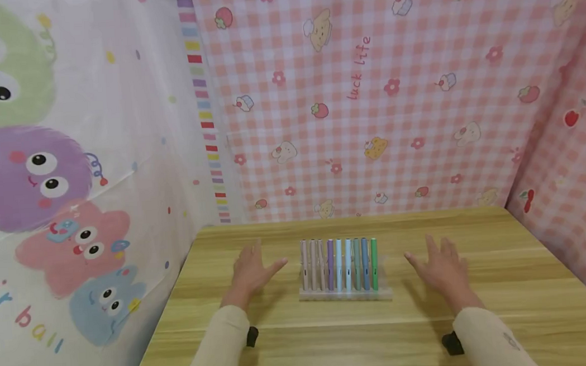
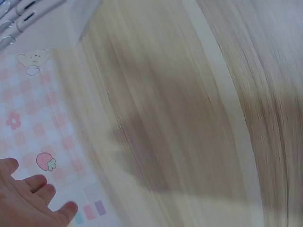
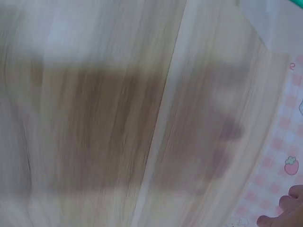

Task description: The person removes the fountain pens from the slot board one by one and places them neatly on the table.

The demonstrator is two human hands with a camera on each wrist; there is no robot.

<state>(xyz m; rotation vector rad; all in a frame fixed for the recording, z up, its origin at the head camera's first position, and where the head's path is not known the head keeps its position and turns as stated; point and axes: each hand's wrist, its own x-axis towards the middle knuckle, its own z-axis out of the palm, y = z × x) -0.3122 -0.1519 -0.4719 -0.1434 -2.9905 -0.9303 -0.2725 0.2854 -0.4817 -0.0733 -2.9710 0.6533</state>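
A wood-grained table [image 1: 343,342] is backed by a pink checked cloth [image 1: 369,116] — printed with strawberries [image 1: 320,111] and "luck life". On the left, a white sheet [image 1: 133,120] is decorated with cartoon creatures [image 1: 30,171] — on the right, a fruit-printed cloth [image 1: 569,177] is hung.

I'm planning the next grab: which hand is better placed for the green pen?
Probably the right hand: it's empty and nearer the green pen, at the rack's right end; the left hand is beyond the opposite end.
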